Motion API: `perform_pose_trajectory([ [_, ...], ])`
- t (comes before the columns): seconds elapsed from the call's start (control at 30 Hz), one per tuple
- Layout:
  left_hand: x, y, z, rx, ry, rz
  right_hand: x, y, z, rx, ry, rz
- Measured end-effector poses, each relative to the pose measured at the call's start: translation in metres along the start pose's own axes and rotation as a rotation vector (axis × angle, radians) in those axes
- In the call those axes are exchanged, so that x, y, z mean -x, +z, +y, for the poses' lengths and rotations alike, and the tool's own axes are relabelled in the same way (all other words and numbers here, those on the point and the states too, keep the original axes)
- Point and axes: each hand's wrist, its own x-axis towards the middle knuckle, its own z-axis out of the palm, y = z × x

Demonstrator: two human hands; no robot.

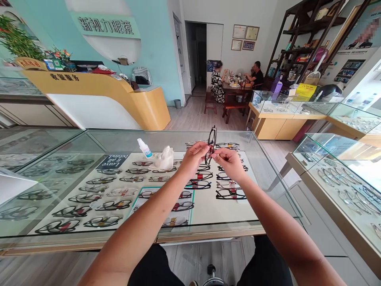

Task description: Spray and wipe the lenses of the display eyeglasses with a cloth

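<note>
Above the glass display case (202, 216), both my hands pinch one pair of dark-framed eyeglasses (212, 138), turned on edge. My left hand (195, 157) is closed on the left side of the frame, and my right hand (228, 159) closes its thumb and fingers on the right side. The exact fingertip contact is too small to make out. On the case, left of my hands, lies a crumpled white cloth (164, 159). Beside it a small white spray bottle (144, 148) with a blue label stands tilted in the view.
Rows of eyeglasses (101, 204) lie inside the case under the glass. Other display cases (342, 171) stand at the right, and a yellow counter (151, 105) is at the back left. Two people sit at a wooden table (235, 88) in the background.
</note>
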Motion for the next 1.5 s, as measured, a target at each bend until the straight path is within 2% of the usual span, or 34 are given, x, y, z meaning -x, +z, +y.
perform_pose_trajectory([
  [0.3, -0.002, -0.008, 0.003, -0.174, 0.037, 0.007, -0.005, -0.011, 0.005, 0.164, 0.004, 0.046],
  [0.43, -0.007, -0.014, 0.004, -0.199, 0.092, 0.023, -0.003, -0.015, 0.0, 0.328, -0.003, 0.207],
  [0.6, -0.013, -0.02, 0.005, -0.273, 0.097, 0.039, -0.003, -0.023, -0.004, 0.467, 0.014, 0.412],
  [0.7, -0.014, -0.02, 0.004, -0.297, 0.127, 0.025, -0.006, -0.031, -0.005, 0.52, -0.051, 0.517],
  [0.8, -0.015, -0.02, 0.002, -0.328, 0.15, 0.015, -0.009, -0.037, -0.004, 0.494, -0.166, 0.561],
  [0.9, -0.013, -0.017, -0.002, -0.319, 0.136, 0.005, -0.008, -0.036, -0.004, 0.442, -0.232, 0.573],
  [1.03, -0.006, -0.007, -0.006, -0.268, 0.092, 0.011, -0.002, -0.025, -0.001, 0.486, -0.262, 0.543],
  [1.17, 0.001, 0.0, -0.007, -0.32, 0.113, -0.032, 0.0, -0.016, 0.004, 0.515, -0.224, 0.429],
  [1.37, 0.005, -0.001, -0.009, -0.412, 0.162, -0.131, -0.002, -0.014, 0.014, 0.552, -0.189, 0.356],
  [1.5, 0.006, 0.002, -0.012, -0.371, 0.143, -0.102, -0.003, -0.014, 0.018, 0.546, -0.193, 0.344],
])
